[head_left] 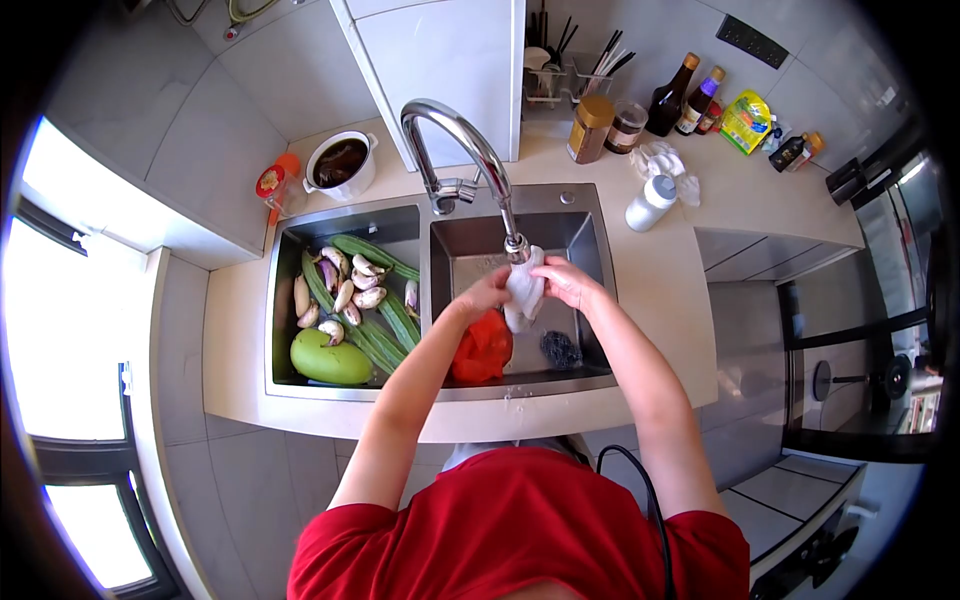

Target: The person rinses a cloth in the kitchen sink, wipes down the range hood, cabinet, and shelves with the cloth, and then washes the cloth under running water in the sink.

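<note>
A white cloth [525, 292] hangs right under the spout of the chrome faucet [470, 150], above the right sink basin [570, 232]. My left hand [486, 292] has its fingers closed on the cloth's left side. From the right, my right hand [564, 281] pinches the cloth near its top. Below my left hand lies a red bag or cloth [482, 348] on the basin floor. A dark scouring pad [561, 349] rests at the basin's lower right.
The left basin [395, 222] holds long green gourds [375, 255], several purple-white eggplants [369, 298] and a large green melon [330, 358]. Behind stand a white pot [358, 185] and a red-lidded jar [270, 182]. A white bottle [651, 204], jars and dark bottles stand at right.
</note>
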`<move>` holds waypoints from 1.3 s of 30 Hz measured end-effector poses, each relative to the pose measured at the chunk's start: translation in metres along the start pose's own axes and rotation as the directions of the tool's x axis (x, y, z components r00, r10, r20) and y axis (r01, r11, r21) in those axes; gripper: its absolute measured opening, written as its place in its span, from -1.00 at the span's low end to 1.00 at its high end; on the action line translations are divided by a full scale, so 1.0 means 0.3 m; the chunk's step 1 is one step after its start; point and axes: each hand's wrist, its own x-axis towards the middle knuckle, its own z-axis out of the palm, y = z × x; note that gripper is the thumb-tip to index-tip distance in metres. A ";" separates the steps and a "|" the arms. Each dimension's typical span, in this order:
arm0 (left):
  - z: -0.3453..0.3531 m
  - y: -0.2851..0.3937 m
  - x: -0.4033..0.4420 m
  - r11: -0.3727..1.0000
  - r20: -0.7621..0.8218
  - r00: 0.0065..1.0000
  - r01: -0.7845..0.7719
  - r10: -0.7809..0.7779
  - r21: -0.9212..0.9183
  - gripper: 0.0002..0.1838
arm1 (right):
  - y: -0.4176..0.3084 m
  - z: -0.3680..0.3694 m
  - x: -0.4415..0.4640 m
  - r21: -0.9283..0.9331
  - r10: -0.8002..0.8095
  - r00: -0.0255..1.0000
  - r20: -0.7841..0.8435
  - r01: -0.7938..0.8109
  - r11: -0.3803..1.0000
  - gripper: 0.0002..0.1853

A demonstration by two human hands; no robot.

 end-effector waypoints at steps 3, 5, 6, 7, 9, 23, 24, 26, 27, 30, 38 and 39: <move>-0.004 -0.086 0.009 0.997 0.046 0.997 0.060 -0.062 0.053 -0.40 | -0.005 -0.008 0.029 0.138 -0.004 0.999 0.042 -0.002 0.990 -0.67; 0.019 -0.103 -0.013 0.996 -0.019 0.996 0.088 -0.087 0.020 -0.44 | -0.004 -0.015 0.063 0.308 -0.057 0.997 0.046 0.040 0.950 -0.67; 0.021 -0.108 -0.014 0.993 -0.083 0.990 0.116 -0.116 -0.012 -0.48 | -0.002 -0.017 0.074 0.362 -0.064 0.998 0.005 0.058 0.930 -0.70; 0.021 -0.109 -0.006 0.994 -0.090 0.990 0.111 -0.112 -0.014 -0.48 | 0.003 -0.015 0.087 0.357 -0.063 0.998 0.012 0.055 0.933 -0.70; 0.007 -0.148 0.019 0.971 -0.216 0.948 0.218 -0.235 -0.100 -0.50 | 0.021 0.001 0.103 0.434 -0.155 0.983 -0.102 0.184 0.882 -0.71; 0.007 -0.141 0.182 0.639 -0.263 0.948 -0.092 -0.177 -0.764 -0.75 | 0.090 0.067 -0.256 -0.757 -0.715 0.496 0.492 0.649 -0.071 -0.75; -0.027 -0.152 0.198 0.654 -0.290 0.931 -0.078 -0.223 -0.752 -0.76 | 0.127 0.063 -0.315 -0.674 -0.642 0.438 0.629 0.718 -0.171 -0.77; -0.113 -0.226 0.224 0.671 -0.334 0.884 -0.031 -0.328 -0.741 -0.79 | 0.244 0.077 -0.428 -0.486 -0.459 0.435 0.775 0.874 0.008 -0.66; -0.118 -0.218 0.230 0.670 -0.337 0.881 -0.030 -0.333 -0.741 -0.79 | 0.317 0.089 -0.470 -0.399 -0.331 0.337 0.881 0.906 -0.140 -0.63; -0.102 -0.196 0.214 0.654 -0.363 0.871 -0.065 -0.331 -0.753 -0.82 | 0.469 0.166 -0.444 -0.267 -0.165 0.234 0.958 0.940 -0.214 -0.54; -0.029 -0.174 0.126 0.654 -0.420 0.828 -0.088 -0.372 -0.752 -0.78 | 0.502 0.249 -0.416 -0.594 -0.213 0.562 0.799 0.794 -0.132 -0.45; -0.024 -0.174 0.112 0.627 -0.372 0.856 -0.074 -0.359 -0.775 -0.77 | 0.446 0.232 -0.401 -0.770 -0.318 0.708 0.630 0.621 -0.143 -0.47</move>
